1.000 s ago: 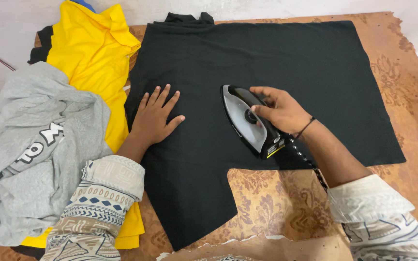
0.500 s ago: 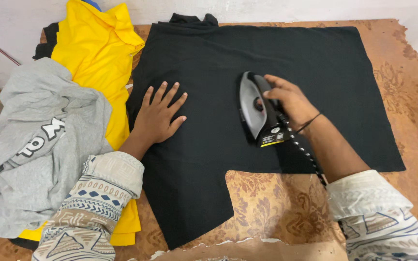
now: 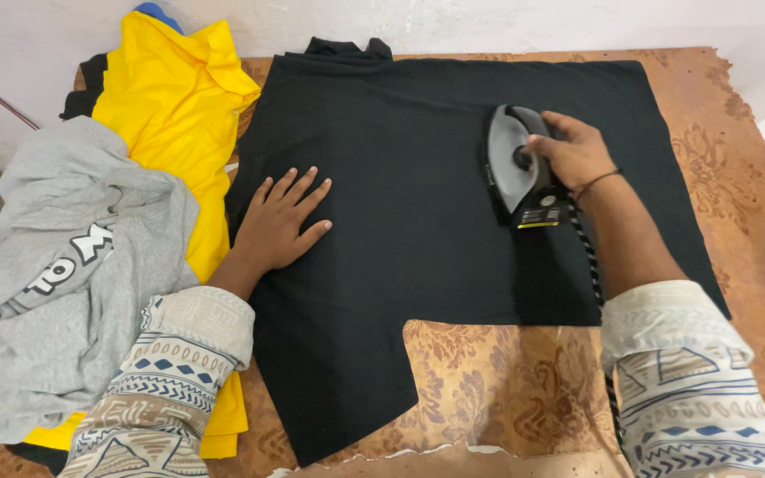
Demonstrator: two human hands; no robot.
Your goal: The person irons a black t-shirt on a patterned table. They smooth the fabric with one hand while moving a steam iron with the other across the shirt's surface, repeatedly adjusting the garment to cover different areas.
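A black shirt (image 3: 418, 177) lies spread flat over a brown patterned table cover (image 3: 489, 389). My left hand (image 3: 278, 223) rests flat on the shirt's left part, fingers apart, pressing the cloth down. My right hand (image 3: 573, 152) grips the handle of a grey and black clothes iron (image 3: 515, 168), which sits sole-down on the shirt's right part, nose pointing away from me. The iron's braided cord (image 3: 591, 265) runs back along my right forearm.
To the left lie a yellow shirt (image 3: 170, 106) and, partly over it, a crumpled grey sweatshirt (image 3: 55, 283) with white lettering. A pale wall (image 3: 489, 22) runs along the far edge of the table. The table's right edge is at the upper right corner.
My right hand has slid the iron away from me and to the right over the black shirt. My left hand has stayed flat in the same place on the cloth.
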